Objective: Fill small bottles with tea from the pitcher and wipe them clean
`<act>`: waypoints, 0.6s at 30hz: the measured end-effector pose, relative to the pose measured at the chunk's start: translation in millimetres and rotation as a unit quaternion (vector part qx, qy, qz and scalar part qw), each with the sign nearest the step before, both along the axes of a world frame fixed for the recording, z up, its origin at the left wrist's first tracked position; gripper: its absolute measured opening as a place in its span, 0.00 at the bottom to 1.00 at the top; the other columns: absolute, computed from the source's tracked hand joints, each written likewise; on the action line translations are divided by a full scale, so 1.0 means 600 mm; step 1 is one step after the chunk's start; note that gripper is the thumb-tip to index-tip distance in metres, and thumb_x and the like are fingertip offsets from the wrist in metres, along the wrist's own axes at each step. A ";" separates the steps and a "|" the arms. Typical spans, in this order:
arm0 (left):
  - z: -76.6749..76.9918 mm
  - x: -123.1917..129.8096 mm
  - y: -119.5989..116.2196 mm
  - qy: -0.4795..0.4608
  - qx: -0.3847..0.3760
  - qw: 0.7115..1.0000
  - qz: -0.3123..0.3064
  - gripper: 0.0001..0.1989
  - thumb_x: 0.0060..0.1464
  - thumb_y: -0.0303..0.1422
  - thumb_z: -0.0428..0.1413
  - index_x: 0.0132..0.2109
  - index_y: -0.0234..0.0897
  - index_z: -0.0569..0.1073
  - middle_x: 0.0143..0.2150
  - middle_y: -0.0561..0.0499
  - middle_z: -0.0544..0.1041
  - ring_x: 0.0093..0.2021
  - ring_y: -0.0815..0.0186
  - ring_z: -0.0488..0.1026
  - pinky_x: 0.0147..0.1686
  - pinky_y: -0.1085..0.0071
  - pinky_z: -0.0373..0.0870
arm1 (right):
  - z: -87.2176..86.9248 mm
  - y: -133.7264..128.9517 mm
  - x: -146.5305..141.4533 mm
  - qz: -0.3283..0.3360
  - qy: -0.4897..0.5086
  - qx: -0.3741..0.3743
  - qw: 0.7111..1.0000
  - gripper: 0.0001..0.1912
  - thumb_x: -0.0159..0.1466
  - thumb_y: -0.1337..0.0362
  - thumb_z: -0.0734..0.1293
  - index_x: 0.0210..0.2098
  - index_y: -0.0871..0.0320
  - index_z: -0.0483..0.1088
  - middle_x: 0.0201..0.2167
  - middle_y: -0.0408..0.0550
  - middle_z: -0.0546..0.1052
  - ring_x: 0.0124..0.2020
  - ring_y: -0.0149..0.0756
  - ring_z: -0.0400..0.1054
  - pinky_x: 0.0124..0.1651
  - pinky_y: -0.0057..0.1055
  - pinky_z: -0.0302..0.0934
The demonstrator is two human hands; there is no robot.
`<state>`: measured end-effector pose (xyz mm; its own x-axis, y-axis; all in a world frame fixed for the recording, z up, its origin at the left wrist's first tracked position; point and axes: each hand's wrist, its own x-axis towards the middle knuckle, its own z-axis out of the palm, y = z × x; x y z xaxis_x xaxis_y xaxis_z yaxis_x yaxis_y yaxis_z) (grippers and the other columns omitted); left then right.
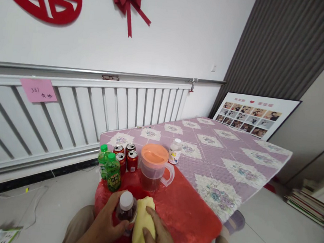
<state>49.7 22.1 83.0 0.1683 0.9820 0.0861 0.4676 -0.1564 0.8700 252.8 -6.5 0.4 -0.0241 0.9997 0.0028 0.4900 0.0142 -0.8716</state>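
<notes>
My left hand (105,223) is wrapped round a clear bottle (126,209) with a white cap and dark contents, standing upright. Beside it, a long, soft-looking pale yellow bundle (142,226) is gripped by my right hand (162,238), with the fingers curled over its right side; its exact kind is unclear. Both are above a red plastic sheet (187,212) at the near end of the table. Just beyond my hands stands a clear pitcher (150,175) with an orange lid (155,154) and a handle on the right, partly filled with liquid.
Two green-capped drink bottles (113,174) and several red cans (132,160) stand left of the pitcher. A small white-capped bottle (175,152) is behind it. The purple patterned tablecloth (205,152) stretches right towards a photo board (245,114). A white radiator (86,106) lines the wall.
</notes>
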 end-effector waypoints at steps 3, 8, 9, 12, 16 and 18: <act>-0.024 0.005 -0.003 0.002 0.033 0.999 0.038 0.32 0.40 0.30 0.61 0.56 0.40 0.67 0.57 0.44 0.73 0.59 0.50 0.69 0.58 0.58 0.67 | 0.023 -0.002 -0.003 -0.014 0.002 0.014 1.000 0.29 0.62 0.60 0.62 0.63 0.56 0.64 0.63 0.52 0.68 0.63 0.43 0.62 0.65 0.40 0.55; -0.037 0.021 -0.008 0.000 0.035 0.994 0.106 0.34 0.39 0.31 0.61 0.56 0.37 0.66 0.55 0.41 0.73 0.56 0.47 0.70 0.54 0.55 0.69 | 0.077 -0.007 -0.010 -0.013 -0.004 0.058 0.998 0.29 0.64 0.57 0.61 0.64 0.54 0.62 0.64 0.51 0.66 0.64 0.44 0.60 0.65 0.40 0.55; -0.030 0.024 -0.009 -0.003 0.032 0.994 0.106 0.31 0.39 0.30 0.61 0.54 0.37 0.67 0.53 0.42 0.74 0.54 0.48 0.71 0.52 0.55 0.70 | 0.080 -0.007 -0.011 -0.008 -0.008 0.059 0.998 0.29 0.65 0.57 0.61 0.64 0.54 0.62 0.64 0.50 0.66 0.65 0.44 0.59 0.65 0.40 0.55; 0.000 0.028 -0.013 0.009 0.024 0.995 0.094 0.22 0.39 0.29 0.60 0.46 0.41 0.70 0.45 0.47 0.76 0.50 0.51 0.74 0.50 0.58 0.72 | 0.069 -0.006 -0.010 0.002 -0.016 0.056 0.998 0.28 0.64 0.59 0.62 0.63 0.54 0.63 0.64 0.50 0.67 0.64 0.45 0.60 0.65 0.41 0.54; 0.011 0.013 -0.006 0.007 -0.005 0.998 0.060 0.22 0.40 0.26 0.59 0.45 0.43 0.71 0.46 0.49 0.79 0.50 0.53 0.75 0.51 0.61 0.72 | 0.026 -0.007 -0.002 0.020 -0.030 0.044 0.998 0.28 0.62 0.62 0.63 0.62 0.53 0.65 0.62 0.52 0.69 0.62 0.46 0.63 0.63 0.40 0.57; -0.005 0.000 0.004 -0.018 -0.015 0.999 0.035 0.26 0.40 0.26 0.58 0.50 0.41 0.69 0.49 0.48 0.78 0.51 0.53 0.75 0.53 0.59 0.71 | 0.012 -0.008 0.003 0.035 -0.043 0.031 0.998 0.28 0.62 0.63 0.64 0.62 0.54 0.66 0.60 0.54 0.71 0.60 0.47 0.66 0.62 0.40 0.60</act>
